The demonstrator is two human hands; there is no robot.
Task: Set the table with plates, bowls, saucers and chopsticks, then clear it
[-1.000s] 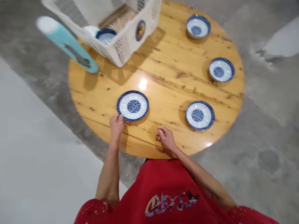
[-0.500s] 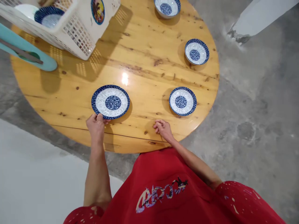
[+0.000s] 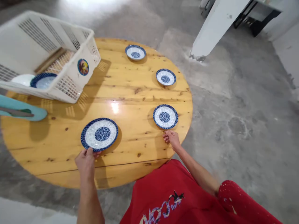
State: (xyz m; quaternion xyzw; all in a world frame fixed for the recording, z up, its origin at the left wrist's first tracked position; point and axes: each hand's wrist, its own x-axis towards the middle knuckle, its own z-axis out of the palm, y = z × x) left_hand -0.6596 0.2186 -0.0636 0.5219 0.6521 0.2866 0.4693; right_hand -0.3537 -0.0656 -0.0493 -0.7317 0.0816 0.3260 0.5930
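Note:
My left hand (image 3: 86, 160) pinches the near-left rim of a white plate (image 3: 92, 133) with a dark blue border and a speckled blue centre. The thumb lies on top of the rim, fingers beneath. To the right, my right hand (image 3: 172, 139) is closed, its fingers curled with nothing visible in them. Its fingertips are right by the near rim of a smaller blue-bordered dish (image 3: 158, 115); whether they touch it I cannot tell. Beyond that dish sit a matching bowl (image 3: 159, 76) and, farther back, another bowl (image 3: 141, 53).
A white plastic basket (image 3: 67, 88) stands at the table's left, with a blue-rimmed dish (image 3: 44, 81) and a wooden piece (image 3: 50, 59) inside. A turquoise object (image 3: 38, 114) juts in at the left. The round wooden table (image 3: 130, 146) ends near my red shirt; a white pillar (image 3: 216, 28) rises beyond.
My view has tilted up, so the table sits lower in the picture. My right hand has moved toward the smaller dish's near rim. My left hand still holds the plate.

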